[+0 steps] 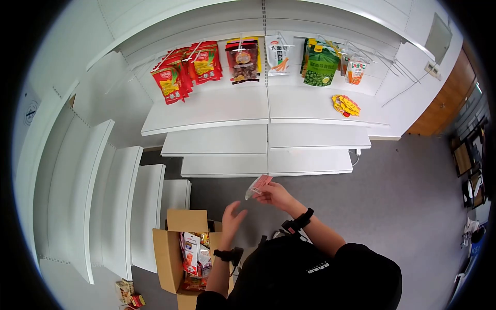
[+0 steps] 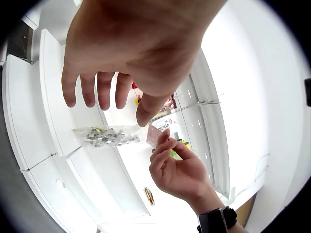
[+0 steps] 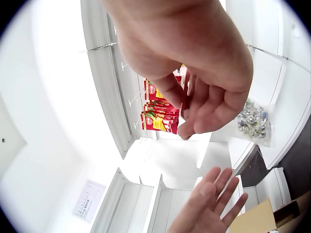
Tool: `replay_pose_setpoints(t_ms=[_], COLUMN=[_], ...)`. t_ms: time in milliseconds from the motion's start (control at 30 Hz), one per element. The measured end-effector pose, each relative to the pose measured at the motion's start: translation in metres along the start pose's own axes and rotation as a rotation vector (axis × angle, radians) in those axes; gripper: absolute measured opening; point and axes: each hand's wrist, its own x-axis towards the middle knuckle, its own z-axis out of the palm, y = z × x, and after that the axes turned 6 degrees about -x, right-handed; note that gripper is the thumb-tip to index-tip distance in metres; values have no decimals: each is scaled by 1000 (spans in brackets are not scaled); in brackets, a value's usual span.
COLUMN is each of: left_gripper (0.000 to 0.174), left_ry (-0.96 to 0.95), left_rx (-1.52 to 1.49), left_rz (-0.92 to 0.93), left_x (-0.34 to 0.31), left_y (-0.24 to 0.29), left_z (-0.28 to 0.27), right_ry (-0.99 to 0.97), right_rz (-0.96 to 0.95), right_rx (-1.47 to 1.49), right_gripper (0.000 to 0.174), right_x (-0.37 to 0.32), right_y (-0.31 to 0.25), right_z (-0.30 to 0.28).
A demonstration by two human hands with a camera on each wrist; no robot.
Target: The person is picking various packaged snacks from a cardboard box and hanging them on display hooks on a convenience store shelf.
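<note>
My right hand (image 1: pixel 277 196) pinches the pink header card (image 1: pixel 262 181) of a clear plastic bag (image 1: pixel 252 189) out in front of the body. In the left wrist view the bag (image 2: pixel 108 137) hangs from that card, with many small silvery pieces inside. The right wrist view shows the same bag (image 3: pixel 254 123) beyond the curled fingers. A short way left of the bag is my left hand (image 1: pixel 232 221), fingers spread and relaxed, nothing in them. Below it stands an open cardboard box (image 1: pixel 167 261) with colourful snack packets (image 1: pixel 191 253) inside.
Ahead, a white shelf unit (image 1: pixel 206 114) carries hanging red snack bags (image 1: pixel 170 82), a brown bag (image 1: pixel 243 62), a white bag (image 1: pixel 278 56) and green bags (image 1: pixel 320 64). Yellow packets (image 1: pixel 346 105) lie on its upper shelf. More shelves (image 1: pixel 121 206) stand at left; small boxes (image 1: pixel 129 294) sit on the floor.
</note>
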Motion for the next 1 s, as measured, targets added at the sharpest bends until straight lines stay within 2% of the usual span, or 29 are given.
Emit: replay_pose_setpoints(t_ms=[133, 233, 433, 533, 667, 733, 833, 933, 1000], left_gripper=[54, 55, 46, 36, 24, 24, 19, 20, 20], left_ry=[-46, -25, -89, -110, -115, -120, -118, -102, -98], left_rx=[269, 346, 324, 213, 211, 263, 168, 60, -9], left_rz=[208, 363, 435, 317, 320, 258, 179, 102, 100], left_x=[27, 40, 59, 74, 108, 125, 152, 173, 191], left_y=[24, 35, 42, 46, 44, 37, 33, 49, 53], left_z=[43, 67, 87, 85, 84, 81, 68, 53, 41], right_ry=[8, 16, 36, 41, 33, 96, 200, 397, 387], right_rz=[-9, -7, -10, 0, -12, -81, -186, -305, -320], right_rx=[-15, 6, 35, 11, 14, 30, 51, -139, -202], right_gripper=[26, 26, 26, 27, 28, 30, 24, 21, 23], right_x=[-15, -21, -25, -17, 5, 15, 49, 77, 93], right_y=[-15, -22, -34, -41, -57, -73, -76, -82, -89], right_z=[-11, -15, -13, -17, -24, -22, -40, -44, -39])
